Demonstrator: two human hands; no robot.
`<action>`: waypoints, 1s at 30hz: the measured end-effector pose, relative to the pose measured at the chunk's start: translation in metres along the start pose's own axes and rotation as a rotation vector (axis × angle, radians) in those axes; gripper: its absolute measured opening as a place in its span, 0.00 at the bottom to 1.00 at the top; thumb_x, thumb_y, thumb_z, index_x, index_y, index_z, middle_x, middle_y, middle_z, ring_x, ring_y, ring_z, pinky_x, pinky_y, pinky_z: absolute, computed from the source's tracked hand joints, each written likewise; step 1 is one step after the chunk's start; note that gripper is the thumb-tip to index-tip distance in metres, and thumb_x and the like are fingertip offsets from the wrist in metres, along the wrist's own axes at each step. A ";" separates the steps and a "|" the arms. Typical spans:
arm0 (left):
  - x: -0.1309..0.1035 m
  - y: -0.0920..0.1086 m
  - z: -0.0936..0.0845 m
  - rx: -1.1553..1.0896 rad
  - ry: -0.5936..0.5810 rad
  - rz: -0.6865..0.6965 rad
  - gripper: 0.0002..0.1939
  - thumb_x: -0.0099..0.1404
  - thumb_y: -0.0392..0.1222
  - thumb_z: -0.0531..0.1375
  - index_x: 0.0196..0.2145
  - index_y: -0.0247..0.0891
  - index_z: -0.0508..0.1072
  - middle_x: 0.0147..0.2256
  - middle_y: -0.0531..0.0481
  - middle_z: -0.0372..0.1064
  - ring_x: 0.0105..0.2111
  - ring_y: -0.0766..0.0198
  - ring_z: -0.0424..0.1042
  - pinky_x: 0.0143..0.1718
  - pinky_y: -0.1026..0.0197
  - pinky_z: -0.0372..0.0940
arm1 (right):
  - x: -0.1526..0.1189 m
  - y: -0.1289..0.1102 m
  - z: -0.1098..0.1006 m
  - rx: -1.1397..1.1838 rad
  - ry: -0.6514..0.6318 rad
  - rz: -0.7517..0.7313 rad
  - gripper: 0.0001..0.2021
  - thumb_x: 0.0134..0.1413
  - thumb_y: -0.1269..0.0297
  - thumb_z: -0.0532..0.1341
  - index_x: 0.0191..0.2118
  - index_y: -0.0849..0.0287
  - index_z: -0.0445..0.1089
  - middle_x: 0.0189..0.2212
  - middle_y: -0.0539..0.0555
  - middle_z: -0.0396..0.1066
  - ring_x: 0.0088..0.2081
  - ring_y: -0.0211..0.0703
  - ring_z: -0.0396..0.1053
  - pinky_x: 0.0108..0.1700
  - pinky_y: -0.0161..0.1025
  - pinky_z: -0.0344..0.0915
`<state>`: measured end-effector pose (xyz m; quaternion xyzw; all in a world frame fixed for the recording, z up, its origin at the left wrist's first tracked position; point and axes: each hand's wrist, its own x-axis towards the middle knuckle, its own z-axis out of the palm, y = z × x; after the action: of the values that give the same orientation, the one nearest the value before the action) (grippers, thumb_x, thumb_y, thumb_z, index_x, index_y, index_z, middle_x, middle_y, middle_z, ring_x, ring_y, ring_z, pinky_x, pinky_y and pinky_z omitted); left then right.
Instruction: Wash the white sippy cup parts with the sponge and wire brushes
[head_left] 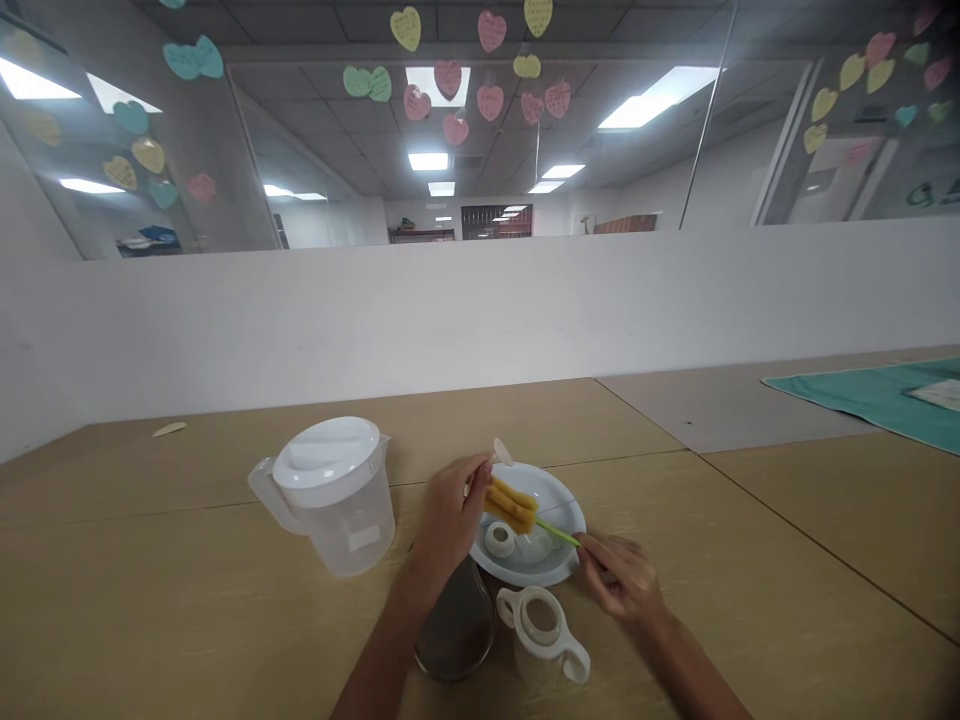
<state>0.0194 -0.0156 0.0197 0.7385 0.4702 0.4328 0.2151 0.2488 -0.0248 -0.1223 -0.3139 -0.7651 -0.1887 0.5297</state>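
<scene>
My right hand [621, 578] is closed around the thin green handle of a sponge brush [512, 504]. The brush's yellow head is over a white oval basin [574, 515], next to the fingers of my left hand [450, 510]. That hand is closed, and a small pale translucent piece [502, 452] sticks out at its fingertips; its kind is unclear. Inside the basin are a white ring [499, 540] and a clear part partly hidden by the brush. Nearer to me, a white ring with two handles [541, 625] stands beside a dark grey rounded container [459, 630], which my left forearm partly covers.
A translucent lidded pitcher [349, 510] stands left of my left hand. A small pale flat piece [169, 429] lies at the far left. At the far right is a teal cloth [885, 395]. Behind the table rises a white wall [450, 315] with glass above.
</scene>
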 end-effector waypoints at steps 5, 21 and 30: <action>-0.003 0.000 -0.017 0.619 -0.223 -0.114 0.15 0.67 0.39 0.46 0.38 0.36 0.72 0.36 0.43 0.73 0.37 0.57 0.72 0.38 0.59 0.62 | 0.000 0.004 -0.003 -0.100 0.082 0.047 0.09 0.53 0.74 0.56 0.40 0.61 0.69 0.23 0.53 0.74 0.23 0.40 0.72 0.26 0.33 0.68; -0.005 -0.052 0.002 0.840 -0.480 -0.305 0.19 0.62 0.25 0.45 0.44 0.29 0.70 0.46 0.36 0.70 0.47 0.57 0.69 0.47 0.59 0.62 | -0.003 0.006 -0.002 -0.147 0.056 0.017 0.07 0.54 0.73 0.56 0.39 0.62 0.68 0.25 0.55 0.74 0.24 0.40 0.72 0.27 0.35 0.68; -0.001 -0.081 0.014 0.821 -0.499 -0.352 0.19 0.62 0.26 0.45 0.46 0.31 0.69 0.47 0.38 0.70 0.48 0.57 0.69 0.48 0.57 0.61 | -0.003 0.006 0.000 -0.138 0.042 0.026 0.06 0.55 0.74 0.56 0.39 0.62 0.67 0.26 0.55 0.75 0.25 0.40 0.72 0.28 0.34 0.68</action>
<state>-0.0103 0.0221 -0.0469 0.7527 0.6529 -0.0197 0.0825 0.2539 -0.0214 -0.1252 -0.3556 -0.7348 -0.2406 0.5252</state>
